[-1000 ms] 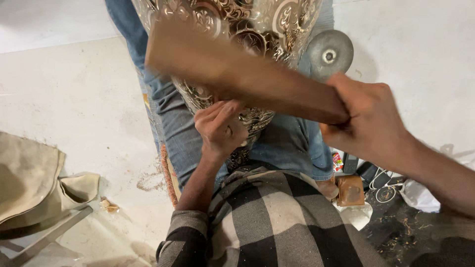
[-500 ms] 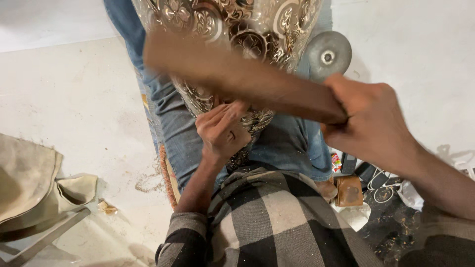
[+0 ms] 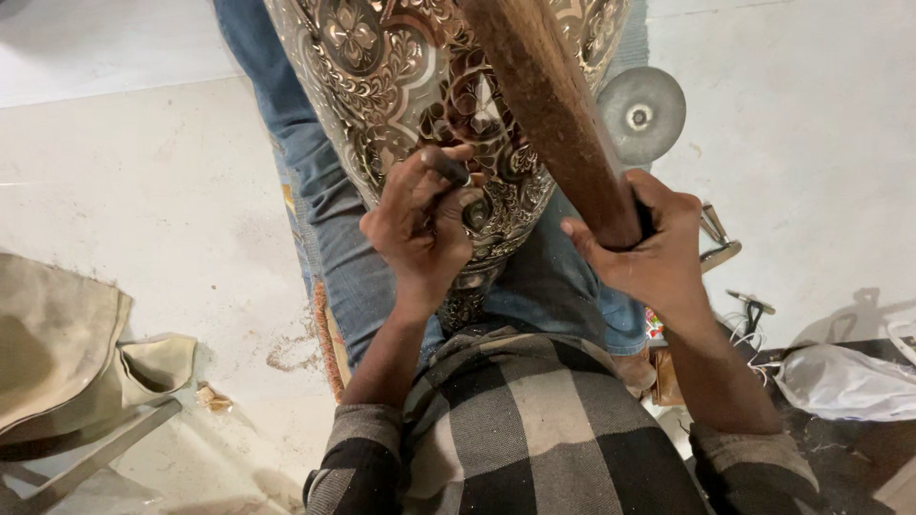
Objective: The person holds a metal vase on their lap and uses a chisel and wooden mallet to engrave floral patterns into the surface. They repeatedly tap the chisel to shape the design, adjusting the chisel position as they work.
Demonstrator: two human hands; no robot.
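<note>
The person sits on the floor with a large engraved metal vase [image 3: 429, 105] lying across the lap, its narrow foot toward the body and its wide ornamented body running up out of view at the top. The vase rests on the jeans-clad legs [image 3: 315, 191]. The left hand [image 3: 420, 224] is pressed against the lower part of the vase, its fingers closed around a small dark chisel [image 3: 448, 172] whose tip meets the patterned surface; the grip is tight on the tool. The right hand [image 3: 644, 248] is clamped around the lower end of a thick brown wooden mallet [image 3: 549, 105], which rises steeply upward and crosses in front of the vase's right side; how close its head stands to the chisel cannot be judged, since the top is cut off. Both sleeves belong to a grey and black checked shirt [image 3: 525, 429]. On the pale floor [image 3: 143, 172] beyond the right knee lies a round metal disc [image 3: 641, 113]. Near the right wrist, small metal tools [image 3: 718, 238] lie on the floor, and further right a white plastic bag [image 3: 840, 381] sits on a dark surface. At the left edge, a beige cloth [image 3: 57, 353] is draped over a low frame, with a small scrap just beside it and a patch of reddish dust nearby.
</note>
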